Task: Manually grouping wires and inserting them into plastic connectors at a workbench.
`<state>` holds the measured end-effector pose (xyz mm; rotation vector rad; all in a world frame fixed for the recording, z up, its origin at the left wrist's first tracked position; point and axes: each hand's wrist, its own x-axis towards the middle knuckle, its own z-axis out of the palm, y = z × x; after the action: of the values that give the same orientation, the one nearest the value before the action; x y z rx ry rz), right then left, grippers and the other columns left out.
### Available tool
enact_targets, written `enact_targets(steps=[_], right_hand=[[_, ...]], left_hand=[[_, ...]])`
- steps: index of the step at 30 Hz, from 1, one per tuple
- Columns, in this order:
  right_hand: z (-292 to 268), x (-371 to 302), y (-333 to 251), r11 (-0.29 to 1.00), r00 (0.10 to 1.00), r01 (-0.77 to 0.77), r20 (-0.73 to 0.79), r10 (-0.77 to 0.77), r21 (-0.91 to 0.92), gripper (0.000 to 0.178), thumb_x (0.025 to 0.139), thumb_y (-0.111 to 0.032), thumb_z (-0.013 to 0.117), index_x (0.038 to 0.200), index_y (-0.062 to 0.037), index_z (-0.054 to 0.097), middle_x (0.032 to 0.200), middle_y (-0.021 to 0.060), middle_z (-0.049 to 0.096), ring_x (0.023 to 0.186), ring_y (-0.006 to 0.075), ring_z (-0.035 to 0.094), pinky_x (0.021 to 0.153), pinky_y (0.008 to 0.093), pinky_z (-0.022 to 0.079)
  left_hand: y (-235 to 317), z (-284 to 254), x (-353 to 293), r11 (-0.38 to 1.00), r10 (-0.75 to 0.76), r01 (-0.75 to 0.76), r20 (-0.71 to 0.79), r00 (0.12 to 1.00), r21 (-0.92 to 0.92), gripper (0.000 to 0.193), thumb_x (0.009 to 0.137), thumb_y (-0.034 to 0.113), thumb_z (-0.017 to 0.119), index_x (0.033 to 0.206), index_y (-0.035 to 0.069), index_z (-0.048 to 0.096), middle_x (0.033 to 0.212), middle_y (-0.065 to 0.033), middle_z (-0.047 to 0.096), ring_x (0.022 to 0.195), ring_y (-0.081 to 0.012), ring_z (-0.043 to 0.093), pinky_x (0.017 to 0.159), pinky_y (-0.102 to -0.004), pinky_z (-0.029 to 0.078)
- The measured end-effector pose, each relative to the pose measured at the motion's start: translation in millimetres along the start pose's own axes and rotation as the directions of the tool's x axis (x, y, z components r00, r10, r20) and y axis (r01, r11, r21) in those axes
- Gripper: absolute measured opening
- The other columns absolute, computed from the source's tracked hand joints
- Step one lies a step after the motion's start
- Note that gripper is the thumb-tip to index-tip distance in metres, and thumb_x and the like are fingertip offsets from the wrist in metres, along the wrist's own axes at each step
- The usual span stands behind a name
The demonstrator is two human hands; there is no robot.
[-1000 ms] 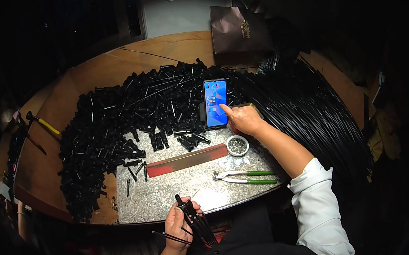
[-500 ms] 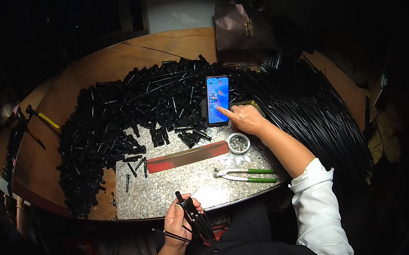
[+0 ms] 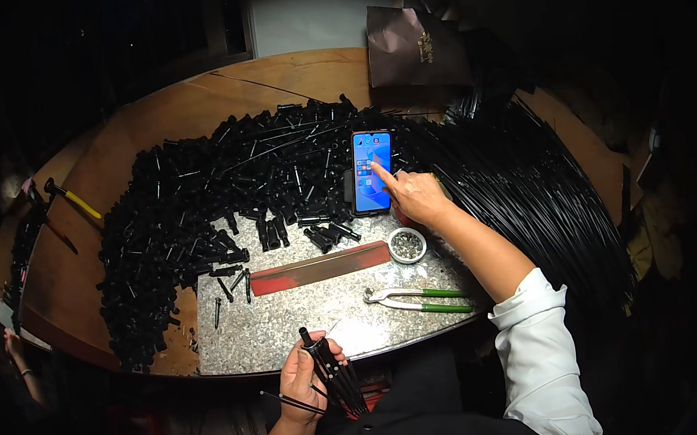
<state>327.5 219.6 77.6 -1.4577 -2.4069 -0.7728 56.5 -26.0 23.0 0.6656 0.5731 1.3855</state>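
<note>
My left hand [image 3: 301, 376] is low in the middle, near the slab's front edge. Its fingers wrap round a black tubular part with thin black rods [image 3: 332, 374], tilted, with the rods hanging down and some pale tips showing. My right hand [image 3: 421, 198] reaches to a smartphone [image 3: 372, 191], which stands upright with a lit blue screen. The index finger is stretched out over the screen, at the row of icons, and the other fingers are loosely bent with nothing seen in them. Beneath lies a grey speckled slab [image 3: 323, 320].
Black tubular parts [image 3: 224, 174] heap around the slab; long black rods [image 3: 532, 188] lie right. On the slab are a red-brown bar [image 3: 320, 269], a white dish [image 3: 407, 246] of small metal bits and green-handled pincers [image 3: 419, 299]. A yellow-handled hammer [image 3: 77, 201] and another person's hand [image 3: 15, 347] are left.
My right index finger has moved up the phone's screen from the lower icons. Another person's hand has come into view at the far left. My left hand stays put.
</note>
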Motion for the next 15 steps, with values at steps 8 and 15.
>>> enact_targets(steps=[8, 15], right_hand=[[1.8, 7.7, -8.2, 0.996, 0.995, 0.078, 0.062, -0.076, -0.039, 0.049, 0.091, -0.025, 0.046, 0.138, -0.016, 0.033, 0.071, 0.013, 0.06, 0.058, 0.0255, 0.061, 0.049, 0.0366, 0.048], [11.8, -3.2, 3.6, 0.994, 0.995, 0.102, -0.014, -0.103, -0.044, 0.04, 0.088, -0.02, 0.047, 0.125, -0.0041, 0.047, 0.07, 0.0108, 0.06, 0.055, 0.0234, 0.061, 0.048, 0.0354, 0.048]], left_hand=[[0.3, -0.5, -0.3, 1.0, -0.011, 0.011, -0.011, 1.0, -0.024, 0.031, 0.097, 0.025, 0.038, 0.114, 0.0, 0.045, 0.091, -0.0152, 0.056, 0.081, -0.0243, 0.059, 0.075, -0.0362, 0.051], [0.4, -1.5, -0.6, 1.0, -0.001, 0.001, -0.01, 1.0, -0.029, 0.031, 0.097, 0.026, 0.039, 0.115, 0.0, 0.045, 0.091, -0.0156, 0.056, 0.081, -0.0239, 0.059, 0.075, -0.0357, 0.051]])
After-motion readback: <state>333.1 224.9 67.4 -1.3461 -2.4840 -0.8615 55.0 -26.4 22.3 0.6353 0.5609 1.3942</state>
